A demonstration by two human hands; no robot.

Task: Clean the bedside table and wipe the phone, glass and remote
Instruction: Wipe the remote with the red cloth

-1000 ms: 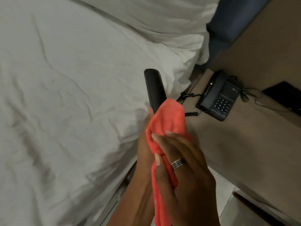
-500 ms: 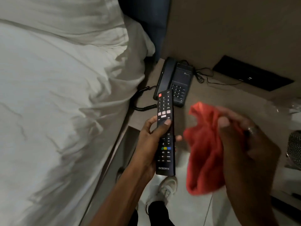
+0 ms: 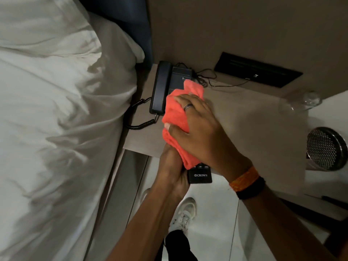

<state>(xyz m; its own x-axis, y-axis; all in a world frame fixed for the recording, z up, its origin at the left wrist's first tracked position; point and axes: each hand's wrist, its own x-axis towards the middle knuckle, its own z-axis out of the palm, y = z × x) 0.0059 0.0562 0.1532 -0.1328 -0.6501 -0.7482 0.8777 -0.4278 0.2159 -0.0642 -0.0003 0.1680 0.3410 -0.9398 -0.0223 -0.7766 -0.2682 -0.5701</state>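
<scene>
My left hand (image 3: 172, 166) grips a black remote (image 3: 200, 175) from below; only its bottom end with a white logo shows. My right hand (image 3: 199, 130) presses a red cloth (image 3: 176, 117) down over the rest of the remote, above the front edge of the bedside table (image 3: 244, 125). A black corded phone (image 3: 163, 87) lies on the table's left side, partly behind the cloth. A clear glass (image 3: 305, 100) lies on its side at the table's right end.
The white bed (image 3: 56, 119) borders the table on the left. A dark socket panel (image 3: 258, 69) sits in the wall behind. A metal mesh bin (image 3: 326, 148) stands at the right. My white shoe (image 3: 183, 213) is on the tiled floor below.
My right hand brought the red cloth from the right onto the remote and covers its buttons. The remote stayed in my left hand. The view shifted further over the bedside table.
</scene>
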